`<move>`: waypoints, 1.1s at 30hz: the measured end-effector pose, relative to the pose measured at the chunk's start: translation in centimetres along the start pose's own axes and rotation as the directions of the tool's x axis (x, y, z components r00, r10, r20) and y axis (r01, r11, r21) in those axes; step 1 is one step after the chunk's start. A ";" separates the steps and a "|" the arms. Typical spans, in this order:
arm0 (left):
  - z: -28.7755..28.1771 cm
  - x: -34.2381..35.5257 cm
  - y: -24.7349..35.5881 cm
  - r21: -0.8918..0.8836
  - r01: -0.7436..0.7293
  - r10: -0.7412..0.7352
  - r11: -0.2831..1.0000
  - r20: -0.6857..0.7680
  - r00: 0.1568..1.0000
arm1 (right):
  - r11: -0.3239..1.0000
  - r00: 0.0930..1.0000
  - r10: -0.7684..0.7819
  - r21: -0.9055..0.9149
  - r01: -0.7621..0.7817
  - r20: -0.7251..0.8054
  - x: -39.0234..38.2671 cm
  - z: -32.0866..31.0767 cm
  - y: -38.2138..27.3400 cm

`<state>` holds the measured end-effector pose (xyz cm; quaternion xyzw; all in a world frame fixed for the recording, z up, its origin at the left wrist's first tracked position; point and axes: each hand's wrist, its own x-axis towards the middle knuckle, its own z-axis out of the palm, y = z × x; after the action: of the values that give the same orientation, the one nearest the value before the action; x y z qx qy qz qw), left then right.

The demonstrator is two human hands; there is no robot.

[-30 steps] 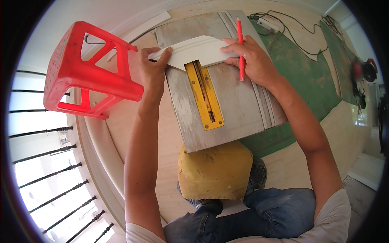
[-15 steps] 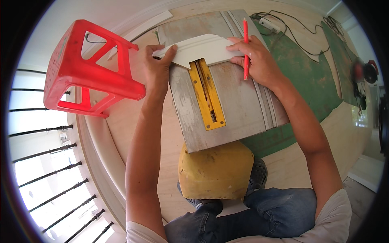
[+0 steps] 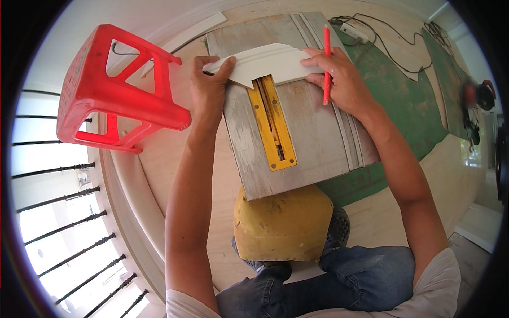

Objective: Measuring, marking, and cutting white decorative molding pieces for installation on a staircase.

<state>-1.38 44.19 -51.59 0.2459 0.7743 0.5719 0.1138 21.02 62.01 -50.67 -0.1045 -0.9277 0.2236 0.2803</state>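
A short piece of white moulding board (image 3: 265,63), cut at angles, lies flat across the far part of a grey metal table saw top (image 3: 313,122). My left hand (image 3: 211,79) grips its left end, thumb on top. At the right end, my right hand (image 3: 339,74) pinches the board while a red pencil (image 3: 327,63) is tucked between its fingers, pointing away from me. Just on the near side of the board runs the yellow throat plate (image 3: 271,127) with its dark slot. Whether a blade stands under the board is hidden.
On the left stands a red plastic stool (image 3: 111,95), with black railing bars (image 3: 63,199) beyond it. A yellow saw housing (image 3: 283,225) sits between my feet. Green sheeting (image 3: 403,111), a power strip (image 3: 354,33) with cables and a red-black tool (image 3: 480,95) lie to the right.
Both hands have shifted slightly to the right with the white board. The pencil has moved along with my right hand and tilts a little differently.
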 end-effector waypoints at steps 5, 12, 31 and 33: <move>0.3 -0.2 0.5 0.013 -0.028 0.028 1.000 -0.009 1.000 | 0.999 0.999 0.043 0.027 -0.043 0.013 -0.2 -0.2 0.1; 0.2 -0.2 0.9 0.037 0.014 -0.015 0.999 0.014 1.000 | 0.997 0.999 0.044 0.062 -0.043 -0.013 -0.3 -0.2 0.2; 0.2 -0.3 0.8 0.039 0.019 -0.020 0.999 0.018 1.000 | 1.000 1.000 0.007 -0.020 -0.007 -0.017 -0.2 -0.4 0.1; 0.1 -0.3 0.6 0.007 0.022 -0.022 1.000 0.023 0.999 | 1.000 1.000 0.013 -0.009 -0.013 -0.010 -0.1 -0.5 -0.2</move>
<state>-0.95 44.30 -51.09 0.2442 0.7775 0.5651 0.1281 21.37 61.96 -50.28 -0.1130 -0.9266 0.2208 0.2828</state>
